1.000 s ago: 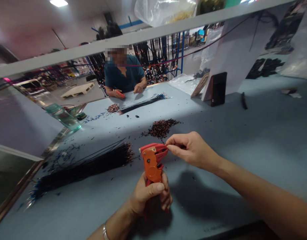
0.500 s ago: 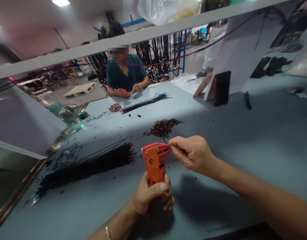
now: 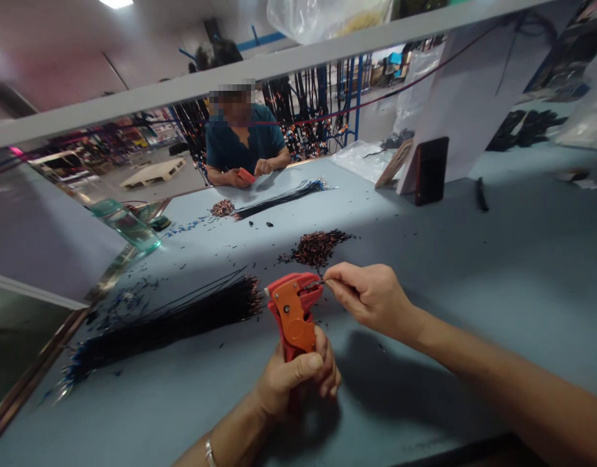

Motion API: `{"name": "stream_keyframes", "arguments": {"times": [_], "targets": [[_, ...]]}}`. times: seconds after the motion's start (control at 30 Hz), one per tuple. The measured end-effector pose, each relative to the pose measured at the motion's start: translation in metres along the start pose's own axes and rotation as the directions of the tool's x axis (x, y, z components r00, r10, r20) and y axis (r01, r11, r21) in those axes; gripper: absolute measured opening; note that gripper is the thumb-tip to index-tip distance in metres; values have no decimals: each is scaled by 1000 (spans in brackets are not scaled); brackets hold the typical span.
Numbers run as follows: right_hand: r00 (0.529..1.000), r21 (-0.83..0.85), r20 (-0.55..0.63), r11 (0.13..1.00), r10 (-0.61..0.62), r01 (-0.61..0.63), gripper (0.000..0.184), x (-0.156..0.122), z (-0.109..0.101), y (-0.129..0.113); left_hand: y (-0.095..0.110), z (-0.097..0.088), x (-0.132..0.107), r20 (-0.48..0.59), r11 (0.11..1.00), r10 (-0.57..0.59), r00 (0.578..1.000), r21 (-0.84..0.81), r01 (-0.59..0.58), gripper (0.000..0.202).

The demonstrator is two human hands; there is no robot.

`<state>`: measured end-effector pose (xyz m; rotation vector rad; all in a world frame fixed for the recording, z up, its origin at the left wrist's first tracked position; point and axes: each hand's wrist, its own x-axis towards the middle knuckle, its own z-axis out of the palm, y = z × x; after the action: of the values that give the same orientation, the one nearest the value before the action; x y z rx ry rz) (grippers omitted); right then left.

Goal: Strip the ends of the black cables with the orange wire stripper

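Observation:
My left hand [image 3: 293,383] grips the handles of an orange-red wire stripper [image 3: 291,310], its head pointing right. My right hand [image 3: 371,295] pinches a short thin wire piece [image 3: 321,282] whose tip sits at the stripper's jaw. Both hover over the blue-grey table [image 3: 473,272]. A bundle of long black wires [image 3: 166,321] lies to the left of the tool. A pile of small dark and copper-coloured bits [image 3: 317,246] lies just beyond my right hand.
Across the table a person in a teal shirt [image 3: 242,146] works with a red tool, beside another wire bundle [image 3: 279,198] and a small pile [image 3: 222,208]. A green-tinted clear container [image 3: 126,224] stands at the left edge. A dark phone [image 3: 428,170] leans against a white board.
The stripper head has tilted slightly left and my left hand has squeezed lower on the handles. My right hand stays pinched at the jaw, with a short wire tip now visible.

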<state>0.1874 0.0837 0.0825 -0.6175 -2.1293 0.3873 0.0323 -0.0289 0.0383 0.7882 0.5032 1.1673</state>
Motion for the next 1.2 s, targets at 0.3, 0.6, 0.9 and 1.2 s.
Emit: {"name": "stream_keyframes", "arguments": {"times": [0.3,0.6,0.9,1.2], "targets": [[998,1,-55,1000,19,-19,16,1,-3,6,0,1,3,-10,1000,19,1000,17,-19,24],[997,21,-77,999,27,-25,14,0,-2,1,5,2,3,-89,1000,15,996,-19,-17,22],[994,106,25,988,108,-111,13,-2,-5,-13,5,1,4,-152,1000,-18,988,11,20,29],[995,-126,-7,987,-104,103,18,-9,3,-18,4,-1,1,-103,986,-45,994,156,61,28]]}}
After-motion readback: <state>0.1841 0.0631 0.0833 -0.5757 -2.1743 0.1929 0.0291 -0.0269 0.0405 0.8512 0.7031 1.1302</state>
